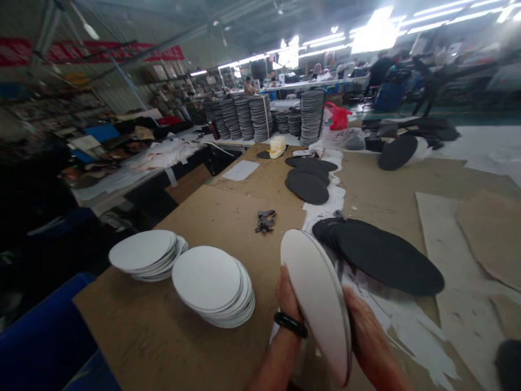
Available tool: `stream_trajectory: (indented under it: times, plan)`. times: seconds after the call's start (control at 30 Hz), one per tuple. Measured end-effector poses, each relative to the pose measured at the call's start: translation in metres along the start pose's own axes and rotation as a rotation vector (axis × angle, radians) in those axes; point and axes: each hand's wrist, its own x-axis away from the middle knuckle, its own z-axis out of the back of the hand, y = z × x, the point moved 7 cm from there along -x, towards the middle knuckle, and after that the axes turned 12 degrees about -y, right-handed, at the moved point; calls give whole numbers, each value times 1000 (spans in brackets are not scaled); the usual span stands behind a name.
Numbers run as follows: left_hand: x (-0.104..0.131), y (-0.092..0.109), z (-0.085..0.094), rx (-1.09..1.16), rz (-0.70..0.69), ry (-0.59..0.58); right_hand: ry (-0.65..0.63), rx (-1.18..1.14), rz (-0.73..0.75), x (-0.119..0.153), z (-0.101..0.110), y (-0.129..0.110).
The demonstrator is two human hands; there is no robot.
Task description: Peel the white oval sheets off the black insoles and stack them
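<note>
Between my two hands a white round disc with a dark back edge is held up on its side, tilted toward me. My left hand, with a black band on its wrist, grips its left edge; some fingers are hidden behind it. My right hand presses against the dark back and right edge. Whether this is one disc or several together I cannot tell. To the left lie two stacks of white discs, a nearer stack and a farther stack. Right of my hands is a fanned row of black discs.
Grey fabric scraps lie mid-table. More black discs rest on white paper strips farther back. Tall stacks of grey discs stand at the far end near a red plastic bag. A blue bin sits at lower left.
</note>
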Motion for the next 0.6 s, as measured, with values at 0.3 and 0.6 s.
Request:
stream_trajectory:
  times: [0.3, 0.6]
  plan:
    - [18, 56, 60, 146, -287, 58, -154, 158, 78, -22, -24, -4]
    - [49, 165, 226, -529, -283, 413, -479, 486, 454, -86, -200, -61]
